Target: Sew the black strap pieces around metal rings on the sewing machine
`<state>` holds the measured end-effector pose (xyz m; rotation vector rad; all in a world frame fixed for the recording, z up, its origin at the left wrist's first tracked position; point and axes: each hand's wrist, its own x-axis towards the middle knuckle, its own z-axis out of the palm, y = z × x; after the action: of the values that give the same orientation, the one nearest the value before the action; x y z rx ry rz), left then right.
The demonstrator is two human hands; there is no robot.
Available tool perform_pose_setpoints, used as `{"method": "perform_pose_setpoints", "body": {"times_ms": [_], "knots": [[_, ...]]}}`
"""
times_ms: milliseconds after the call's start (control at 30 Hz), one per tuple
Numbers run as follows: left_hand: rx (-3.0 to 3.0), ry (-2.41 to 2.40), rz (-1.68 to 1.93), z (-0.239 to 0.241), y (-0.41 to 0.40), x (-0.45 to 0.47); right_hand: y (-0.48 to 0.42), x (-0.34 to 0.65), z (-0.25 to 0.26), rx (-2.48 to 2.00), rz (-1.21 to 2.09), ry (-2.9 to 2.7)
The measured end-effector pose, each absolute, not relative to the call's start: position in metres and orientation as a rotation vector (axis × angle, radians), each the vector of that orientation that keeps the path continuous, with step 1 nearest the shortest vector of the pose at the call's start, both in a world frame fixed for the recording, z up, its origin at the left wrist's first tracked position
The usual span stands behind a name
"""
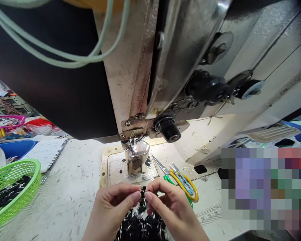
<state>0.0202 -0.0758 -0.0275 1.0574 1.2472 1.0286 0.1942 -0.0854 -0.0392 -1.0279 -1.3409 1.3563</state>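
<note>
My left hand (115, 204) and my right hand (167, 202) meet low in the middle of the head view. Both pinch a small black piece with a shiny metal part (142, 193) between thumbs and fingertips; its exact kind is too small to make out. Below my hands lies a heap of similar black pieces with shiny metal parts (141, 227). Just beyond my fingers stands the sewing machine's presser foot (136, 149) over its metal bed plate (115, 167). A clear curved edge (130, 176) shows between hands and machine.
Scissors with yellow and green handles (195, 192) and blue thread snips (188, 187) lie right of my hands, near a printed ruler scale (209, 214). At left sit a green basket (32, 165) of black pieces and a spiral notebook (46, 150). The machine head (130, 77) hangs overhead.
</note>
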Motion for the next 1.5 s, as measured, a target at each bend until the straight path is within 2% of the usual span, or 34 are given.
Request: {"method": "perform_pose_setpoints", "body": {"times_ms": [400,467,633,800,1233,1500], "knots": [[1.104,1.161,1.089,0.005,-0.047,0.024,-0.049,0.185,-0.019,-1.009,1.329,-1.495],[1.076,1.123,1.130,0.007,-0.035,0.026,-0.040,0.185,-0.013,-1.011,1.134,-1.563],[0.735,1.058,1.214,0.002,-0.010,0.028,-0.024,0.194,-0.010,-0.957,0.394,-1.798],[0.571,1.055,1.266,0.000,0.000,0.028,-0.016,0.202,-0.016,-0.834,0.118,-1.927],[0.511,1.058,1.297,-0.008,0.004,0.025,-0.016,0.199,-0.017,-0.967,-0.180,-1.981],[0.629,1.014,1.269,-0.003,0.006,0.028,-0.015,0.198,-0.025,-0.938,-0.111,-1.968]]}}
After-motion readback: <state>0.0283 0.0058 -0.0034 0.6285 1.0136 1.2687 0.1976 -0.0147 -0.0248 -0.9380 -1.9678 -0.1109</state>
